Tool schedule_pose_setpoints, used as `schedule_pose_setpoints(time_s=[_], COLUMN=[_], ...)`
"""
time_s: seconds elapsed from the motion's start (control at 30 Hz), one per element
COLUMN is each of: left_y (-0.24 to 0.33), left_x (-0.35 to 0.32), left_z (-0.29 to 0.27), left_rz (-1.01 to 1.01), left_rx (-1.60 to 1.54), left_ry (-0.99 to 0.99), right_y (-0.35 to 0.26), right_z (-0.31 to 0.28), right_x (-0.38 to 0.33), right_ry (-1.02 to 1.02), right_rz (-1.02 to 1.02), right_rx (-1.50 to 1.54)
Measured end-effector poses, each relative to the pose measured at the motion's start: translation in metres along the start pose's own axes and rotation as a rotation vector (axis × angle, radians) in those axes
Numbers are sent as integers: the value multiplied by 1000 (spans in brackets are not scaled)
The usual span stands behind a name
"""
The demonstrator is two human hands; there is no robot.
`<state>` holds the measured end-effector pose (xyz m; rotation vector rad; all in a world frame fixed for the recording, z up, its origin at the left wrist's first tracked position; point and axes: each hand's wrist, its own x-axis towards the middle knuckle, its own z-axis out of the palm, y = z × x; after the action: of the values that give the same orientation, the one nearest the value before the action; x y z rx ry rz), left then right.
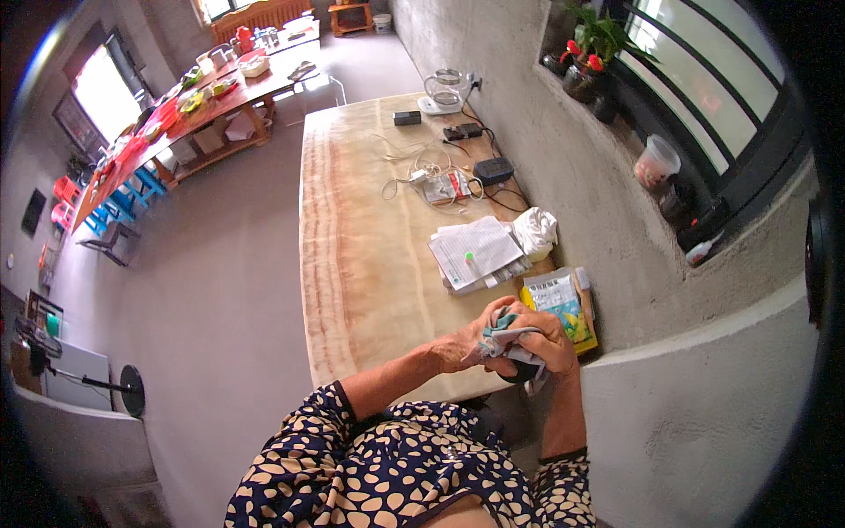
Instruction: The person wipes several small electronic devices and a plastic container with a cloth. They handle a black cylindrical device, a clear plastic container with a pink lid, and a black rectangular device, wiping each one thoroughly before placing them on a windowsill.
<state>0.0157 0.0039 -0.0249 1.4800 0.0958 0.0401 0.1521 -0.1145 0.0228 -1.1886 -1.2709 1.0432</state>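
Note:
Both my hands are together at the near right corner of a long pale stone-topped table (361,264). My left hand (466,339) and my right hand (550,339) grip a bunched grey-and-teal cloth (506,339), which wraps a dark object (521,372) showing just below my right hand. What the dark object is cannot be told. A colourful packet (563,304) lies on the table just beyond my hands.
A stack of papers (475,253), a white crumpled bag (534,231), cables, chargers and a glass kettle (444,88) line the table's right side by a grey wall. Potted plants (590,53) stand on the window ledge. A red table (176,114) with dishes stands far left.

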Motion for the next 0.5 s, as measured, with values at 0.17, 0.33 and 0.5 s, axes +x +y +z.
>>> schedule_pose_setpoints(time_s=[0.17,0.33,0.5], left_y=[-3,-7,5], left_x=[-3,-4,-2], left_z=[-3,-8,-10], left_rz=[-176,-200,-177], left_rx=[-243,-327,-734], left_ry=[25,18,34], right_y=[29,44,56], right_z=[6,25,56], right_x=[-4,-19,-29], right_ry=[144,495,898], right_rz=[-194,-293,-178], right_rx=[89,-136,-171])
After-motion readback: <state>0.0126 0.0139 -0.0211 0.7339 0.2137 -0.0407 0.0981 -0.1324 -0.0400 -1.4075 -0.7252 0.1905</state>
